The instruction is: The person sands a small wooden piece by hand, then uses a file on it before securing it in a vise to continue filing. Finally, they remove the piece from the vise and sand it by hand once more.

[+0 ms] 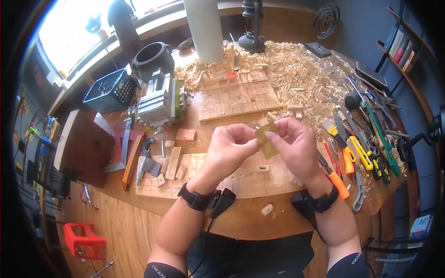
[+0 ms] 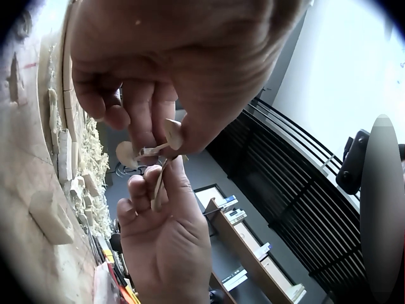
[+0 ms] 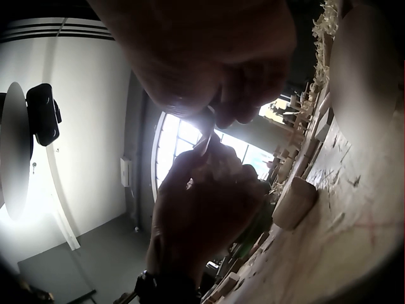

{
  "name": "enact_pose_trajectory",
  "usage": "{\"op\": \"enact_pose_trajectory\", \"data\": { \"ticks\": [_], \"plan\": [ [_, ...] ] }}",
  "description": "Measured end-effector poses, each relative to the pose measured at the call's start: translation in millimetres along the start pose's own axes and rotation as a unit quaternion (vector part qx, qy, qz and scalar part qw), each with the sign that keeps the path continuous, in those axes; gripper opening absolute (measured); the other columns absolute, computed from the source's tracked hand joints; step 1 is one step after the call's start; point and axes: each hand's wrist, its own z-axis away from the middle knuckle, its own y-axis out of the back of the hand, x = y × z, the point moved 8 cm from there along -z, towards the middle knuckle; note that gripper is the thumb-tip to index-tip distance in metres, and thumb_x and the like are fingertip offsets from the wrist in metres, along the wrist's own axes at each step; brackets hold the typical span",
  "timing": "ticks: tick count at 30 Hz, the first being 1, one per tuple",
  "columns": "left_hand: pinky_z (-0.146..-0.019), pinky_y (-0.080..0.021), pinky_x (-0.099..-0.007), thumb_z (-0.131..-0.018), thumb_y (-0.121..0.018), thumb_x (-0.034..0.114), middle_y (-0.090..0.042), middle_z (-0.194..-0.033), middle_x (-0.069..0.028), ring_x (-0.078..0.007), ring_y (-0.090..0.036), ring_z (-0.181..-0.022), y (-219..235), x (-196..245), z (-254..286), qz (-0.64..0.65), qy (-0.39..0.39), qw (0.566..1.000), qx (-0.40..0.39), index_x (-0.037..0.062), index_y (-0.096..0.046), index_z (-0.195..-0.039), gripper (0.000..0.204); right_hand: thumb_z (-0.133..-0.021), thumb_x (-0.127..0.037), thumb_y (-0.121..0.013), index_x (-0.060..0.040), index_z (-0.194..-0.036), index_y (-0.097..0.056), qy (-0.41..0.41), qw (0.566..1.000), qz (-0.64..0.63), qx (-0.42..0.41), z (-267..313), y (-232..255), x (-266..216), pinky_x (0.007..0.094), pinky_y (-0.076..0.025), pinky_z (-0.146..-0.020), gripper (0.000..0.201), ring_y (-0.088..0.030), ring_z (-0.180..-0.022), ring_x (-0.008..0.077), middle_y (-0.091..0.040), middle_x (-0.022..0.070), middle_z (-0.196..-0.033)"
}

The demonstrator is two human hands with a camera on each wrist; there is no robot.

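Observation:
My left hand [image 1: 227, 150] and right hand [image 1: 299, 146] meet above a pale wooden board [image 1: 241, 180] marked with pencil lines. The right thumb and fingers pinch a thin olive-yellow piece of sandpaper [image 1: 268, 147]. In the left wrist view the left thumb and fingers pinch a small pale wooden piece [image 2: 173, 133] with rounded ends and a narrow middle. The sandpaper's edge [image 2: 158, 193] comes right up to that piece. From the head view the wooden piece is hidden by the fingers. A small wooden block with a slot [image 1: 263, 168] stands on the board beneath the hands.
A metal vise [image 1: 157, 104] stands to the left, near wooden offcuts [image 1: 172, 163] and a square [image 1: 124, 143]. Wood shavings [image 1: 301, 74] cover the back. Chisels, a yellow cutter [image 1: 359, 153] and other tools lie right. A small wooden piece [image 1: 267, 210] lies near the front edge.

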Motion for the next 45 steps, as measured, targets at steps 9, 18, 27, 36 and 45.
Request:
{"op": "enact_pose_trajectory", "data": {
  "ticks": [9, 18, 27, 36, 45],
  "plan": [
    [-0.073, -0.051, -0.0258, -0.081, -0.077, 0.008, -0.072, -0.080, -0.0033, -0.0084, -0.064, -0.078, -0.8, 24.1, 8.3, -0.247, -0.136, 0.955, 0.089, -0.0016, -0.071, -0.084, 0.012, -0.096, -0.010, -0.074, 0.0022, -0.095, -0.072, -0.057, 0.997, -0.035, -0.027, 1.4, -3.2, 6.0, 0.0200, -0.049, -0.060, 0.012, -0.064, -0.069, 0.0030, -0.074, 0.0035, -0.080],
    [-0.076, -0.052, -0.0300, -0.082, -0.079, 0.016, -0.072, -0.082, -0.0062, -0.0129, -0.066, -0.080, -1.4, 21.6, 5.1, -0.232, -0.140, 0.960, 0.073, -0.0001, -0.074, -0.087, 0.017, -0.097, -0.010, -0.071, 0.0020, -0.095, -0.072, -0.056, 0.996, -0.063, -0.021, 0.8, -2.9, 16.7, 0.0197, -0.048, -0.061, 0.013, -0.063, -0.071, 0.0025, -0.074, 0.0028, -0.081],
    [-0.084, -0.052, -0.0297, -0.084, -0.082, 0.022, -0.063, -0.126, -0.0088, -0.0169, -0.063, -0.103, -8.0, 37.9, 10.3, -0.160, -0.253, 0.954, 0.019, 0.0057, -0.072, -0.117, 0.038, -0.100, -0.014, -0.068, -0.0010, -0.100, -0.071, -0.119, 0.976, -0.181, 0.030, -1.4, 6.8, 14.4, 0.0188, -0.048, -0.062, 0.014, -0.065, -0.074, 0.0030, -0.074, 0.0022, -0.087],
    [-0.071, -0.053, -0.0262, -0.079, -0.086, 0.006, -0.070, -0.084, -0.0023, -0.0096, -0.064, -0.078, -10.3, 49.9, 15.5, -0.309, -0.278, 0.905, 0.094, 0.0016, -0.075, -0.091, 0.017, -0.100, -0.026, -0.069, -0.0113, -0.099, -0.073, -0.173, 0.961, -0.213, 0.040, 0.5, 9.0, 33.9, 0.0165, -0.038, -0.053, 0.015, -0.058, -0.064, -0.0015, -0.072, -0.0056, -0.082],
    [-0.062, -0.053, -0.0275, -0.080, -0.084, 0.004, -0.072, -0.074, -0.0055, -0.0142, -0.065, -0.064, -8.0, 47.0, 18.1, -0.287, -0.287, 0.906, 0.119, 0.0027, -0.074, -0.085, 0.011, -0.099, -0.026, -0.070, -0.0108, -0.095, -0.072, -0.165, 0.964, -0.206, 0.027, 0.8, 7.7, 27.0, 0.0169, -0.038, -0.052, 0.015, -0.056, -0.061, -0.0016, -0.071, -0.0051, -0.079]
  ]
}}
